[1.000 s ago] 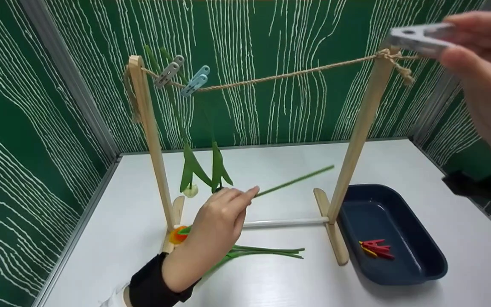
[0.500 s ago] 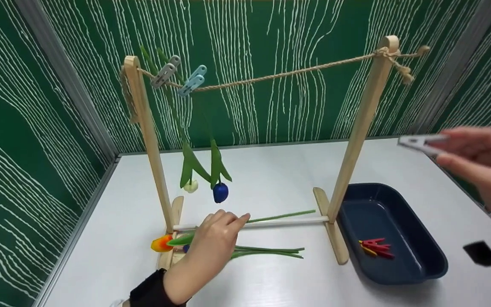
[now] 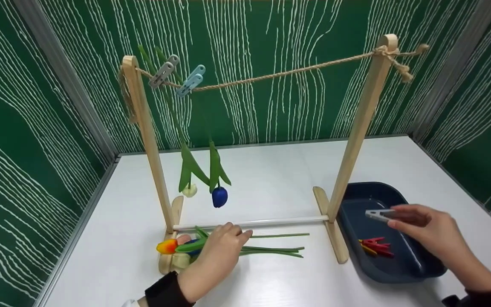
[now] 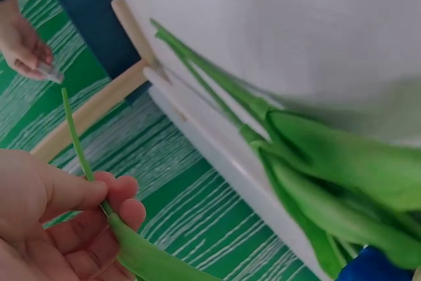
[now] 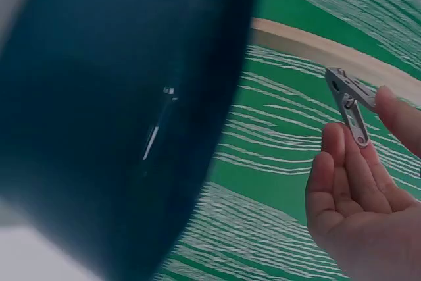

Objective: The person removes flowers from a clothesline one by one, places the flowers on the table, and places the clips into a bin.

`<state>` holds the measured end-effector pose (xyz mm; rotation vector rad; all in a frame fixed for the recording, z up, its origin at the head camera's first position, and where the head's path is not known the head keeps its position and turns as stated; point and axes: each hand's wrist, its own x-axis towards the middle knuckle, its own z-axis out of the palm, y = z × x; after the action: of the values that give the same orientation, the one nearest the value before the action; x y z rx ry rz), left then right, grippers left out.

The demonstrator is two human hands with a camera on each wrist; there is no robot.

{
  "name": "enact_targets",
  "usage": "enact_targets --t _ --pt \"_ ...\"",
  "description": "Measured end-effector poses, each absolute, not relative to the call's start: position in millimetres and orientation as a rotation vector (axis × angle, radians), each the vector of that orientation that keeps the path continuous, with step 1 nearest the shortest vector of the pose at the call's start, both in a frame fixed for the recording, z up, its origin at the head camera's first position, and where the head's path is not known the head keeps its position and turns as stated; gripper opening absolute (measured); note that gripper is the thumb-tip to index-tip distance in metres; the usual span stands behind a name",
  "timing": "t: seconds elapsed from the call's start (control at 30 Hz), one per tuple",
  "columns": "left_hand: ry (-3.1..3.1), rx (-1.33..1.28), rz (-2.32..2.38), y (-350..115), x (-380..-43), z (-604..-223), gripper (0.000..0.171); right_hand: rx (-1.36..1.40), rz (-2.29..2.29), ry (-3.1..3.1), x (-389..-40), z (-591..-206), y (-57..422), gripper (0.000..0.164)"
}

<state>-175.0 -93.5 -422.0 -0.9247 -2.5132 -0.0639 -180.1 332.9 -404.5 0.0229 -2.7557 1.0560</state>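
My left hand (image 3: 222,249) pinches the green stem (image 4: 75,133) of an artificial tulip between thumb and fingers. Its orange-and-yellow bloom (image 3: 167,246) points left, low over the rack's left foot. Several more tulips lie on the table just below, their stems (image 3: 271,250) pointing right and a blue bloom (image 4: 371,266) partly hidden. Over the blue tray (image 3: 426,260), my right hand (image 3: 426,228) pinches a grey clothespin (image 5: 348,100) by its handle ends. Red clothespins (image 3: 379,247) and a yellow clothespin (image 3: 369,250) lie in the tray.
A wooden rack with a left post (image 3: 149,145) and a right post (image 3: 360,128) carries a twine line (image 3: 267,78). A white tulip (image 3: 189,190) and a blue tulip (image 3: 219,197) hang upside down there, from a grey clip (image 3: 161,75) and a light-blue clip (image 3: 190,85).
My right hand has come down and left from beside the right post to over the tray, still holding the grey clothespin. The left hand has lowered the tulip, its stem now nearly level.
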Motion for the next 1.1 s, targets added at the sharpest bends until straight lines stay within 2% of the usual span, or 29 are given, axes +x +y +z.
enact_targets --t 0.23,0.5,0.77,1.1 --pt "-2.534 -0.97 -0.028 -89.3 -181.8 -440.4 0.032 0.067 0.915 -2.824 -183.6 -438.8 338.1 0.047" --pt "-2.502 -0.955 0.016 -85.9 -194.5 -461.2 0.026 0.106 0.85 -2.89 -191.9 -458.5 338.4 0.039" --pt "-2.551 -0.967 0.069 -84.7 -199.5 -474.7 0.017 0.137 0.75 -2.981 -197.0 -466.8 335.2 0.041" --pt "-2.612 -1.005 0.213 -86.8 -200.6 -470.2 0.013 0.225 0.688 -3.045 -198.0 -467.4 334.6 0.043"
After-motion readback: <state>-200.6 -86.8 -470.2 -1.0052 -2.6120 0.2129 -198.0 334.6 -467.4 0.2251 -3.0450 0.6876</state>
